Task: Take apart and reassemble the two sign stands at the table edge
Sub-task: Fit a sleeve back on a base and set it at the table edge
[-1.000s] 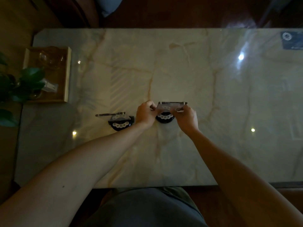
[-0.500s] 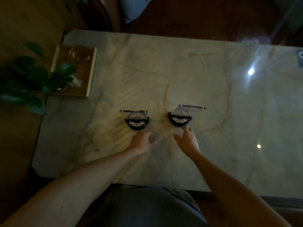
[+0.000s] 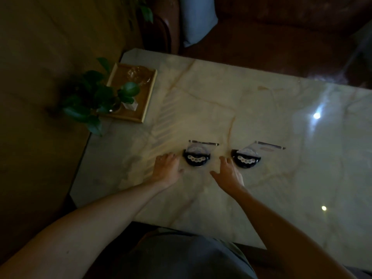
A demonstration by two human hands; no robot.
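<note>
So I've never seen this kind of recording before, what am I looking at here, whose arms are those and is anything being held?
There is no machine: a person wears a camera on the head, looking down at their own bare arms. The left hand and right hand rest open on the marble table, holding nothing. Just beyond the fingers stand two small sign stands, each a black base with a clear panel: the left stand and the right stand. Both look assembled. At the far left corner a wooden tray holds glassware, with a leafy plant beside it.
</note>
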